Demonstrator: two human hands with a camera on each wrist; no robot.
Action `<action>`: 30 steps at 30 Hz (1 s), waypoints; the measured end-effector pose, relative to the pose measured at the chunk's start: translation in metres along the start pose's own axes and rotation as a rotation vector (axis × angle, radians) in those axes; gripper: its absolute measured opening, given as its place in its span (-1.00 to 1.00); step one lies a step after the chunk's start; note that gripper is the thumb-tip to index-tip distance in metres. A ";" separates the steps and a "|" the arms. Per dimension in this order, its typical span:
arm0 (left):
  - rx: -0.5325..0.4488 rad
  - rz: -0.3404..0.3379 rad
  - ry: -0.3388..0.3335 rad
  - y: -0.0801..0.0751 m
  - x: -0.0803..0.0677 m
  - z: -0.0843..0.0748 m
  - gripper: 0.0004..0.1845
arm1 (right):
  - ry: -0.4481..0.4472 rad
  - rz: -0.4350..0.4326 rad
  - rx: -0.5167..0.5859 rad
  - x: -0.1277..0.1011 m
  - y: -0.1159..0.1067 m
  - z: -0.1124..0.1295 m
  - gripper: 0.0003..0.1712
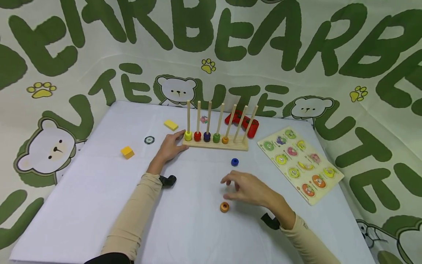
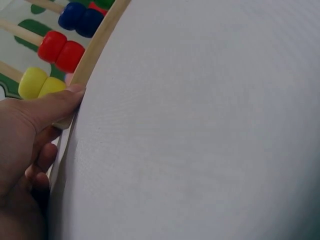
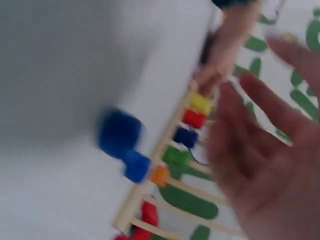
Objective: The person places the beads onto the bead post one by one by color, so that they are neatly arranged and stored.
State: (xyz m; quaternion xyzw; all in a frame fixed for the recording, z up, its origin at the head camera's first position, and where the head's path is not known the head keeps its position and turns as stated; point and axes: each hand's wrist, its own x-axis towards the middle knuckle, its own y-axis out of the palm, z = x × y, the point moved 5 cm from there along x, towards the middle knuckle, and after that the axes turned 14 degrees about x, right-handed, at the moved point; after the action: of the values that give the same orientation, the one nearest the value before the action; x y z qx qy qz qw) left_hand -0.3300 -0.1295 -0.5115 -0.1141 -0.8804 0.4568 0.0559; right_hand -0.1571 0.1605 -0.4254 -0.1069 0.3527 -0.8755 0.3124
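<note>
Currently listed, from the hands outward:

Right hand [image 1: 248,189]: hovering over the table [image 1: 82,205], fingers spread and relaxed, holding nothing. Palm open in the right wrist view [image 3: 270,165], blurred.

Orange ring [image 1: 224,207]: one, loose, lying flat, hole upward; just below and slightly left of the right hand's fingertips, on the side towards the person. Nearest loose piece to that hand.

Blue ring [image 1: 234,162]: one, loose, lying flat; beyond the right hand, between it and the peg rack. Both loose rings far nearer the right hand than the left.

Left hand [image 1: 171,146]: resting at the left end of the peg rack [image 1: 219,145], thumb pressed against the edge of the wooden base beside the yellow ring, remaining fingers curled below, as seen in the left wrist view [image 2: 35,130].

Peg rack: one; long axis left to right across the table, behind both hands. Pegs: seven, upright. Rings seated at peg bottoms: five, namely yellow [image 1: 188,136], red [image 1: 197,136], dark blue [image 1: 207,136], green [image 1: 216,138], orange [image 1: 225,140]. Two rightmost pegs bare.

Further out: yellow blocks, two, left of the rack [image 1: 171,125] [image 1: 127,152]; round dark token [image 1: 149,140], one; red toy [image 1: 244,123], one, behind the rack; puzzle board [image 1: 301,165], one, at right, with eleven round pieces. Patterned green-and-white cloth [image 1: 211,44] as backdrop.
</note>
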 end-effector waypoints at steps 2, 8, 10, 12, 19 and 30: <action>0.003 -0.003 -0.009 -0.003 0.000 0.000 -0.18 | 0.048 0.116 0.006 -0.009 0.020 -0.007 -0.52; -0.001 -0.027 -0.004 -0.006 0.000 0.001 -0.19 | 0.046 0.155 0.009 -0.013 0.043 -0.018 -0.70; -0.004 -0.025 0.002 -0.005 0.000 0.001 -0.19 | 0.011 0.120 0.000 -0.011 0.039 -0.015 -0.74; -0.003 -0.019 0.006 -0.002 0.001 0.001 -0.18 | -0.025 0.061 -0.014 -0.006 0.027 -0.010 -0.73; 0.001 -0.026 0.006 0.000 0.000 0.001 -0.18 | -0.107 -0.386 -0.008 0.026 -0.062 0.012 -0.63; -0.002 -0.017 -0.012 0.001 -0.002 -0.002 -0.18 | -0.177 -0.829 -0.115 0.076 -0.142 0.028 -0.64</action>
State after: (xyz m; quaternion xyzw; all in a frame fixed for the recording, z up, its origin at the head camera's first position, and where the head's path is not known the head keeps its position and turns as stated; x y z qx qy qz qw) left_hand -0.3278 -0.1279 -0.5109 -0.1037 -0.8822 0.4561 0.0543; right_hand -0.2725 0.1767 -0.3102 -0.3315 0.3002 -0.8934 -0.0433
